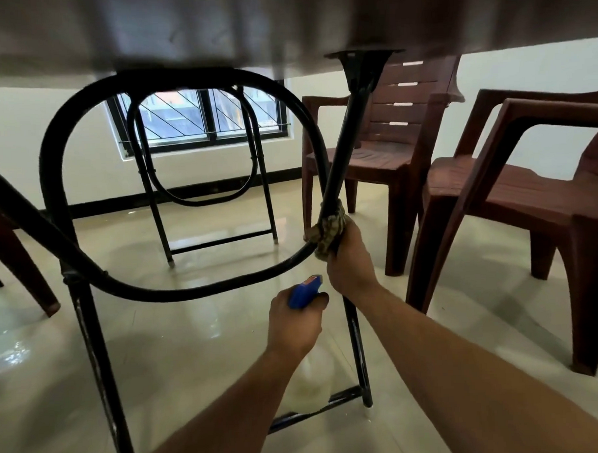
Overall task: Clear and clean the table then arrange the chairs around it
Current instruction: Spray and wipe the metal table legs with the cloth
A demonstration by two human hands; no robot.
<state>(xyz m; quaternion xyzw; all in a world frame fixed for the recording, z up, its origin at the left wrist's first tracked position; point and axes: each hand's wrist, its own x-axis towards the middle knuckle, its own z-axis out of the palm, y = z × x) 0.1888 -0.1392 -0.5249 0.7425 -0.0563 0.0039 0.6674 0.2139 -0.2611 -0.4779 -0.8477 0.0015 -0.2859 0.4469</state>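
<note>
Right hand [350, 258], cloth [328, 228] round table leg [348, 135]; left hand [291, 326], blue sprayer [302, 294]

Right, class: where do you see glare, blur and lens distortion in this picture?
Head view: the window backlights everything, glare sheets the floor, the tabletop overhead is dark and smeared, the bottle below the left hand is washed out, the wide lens bows the tabletop's edge.

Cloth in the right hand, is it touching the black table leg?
Touching. The head view shows the cloth wrapped round the black table leg, with the right hand gripping it there. The left hand holds a blue spray bottle.
</note>
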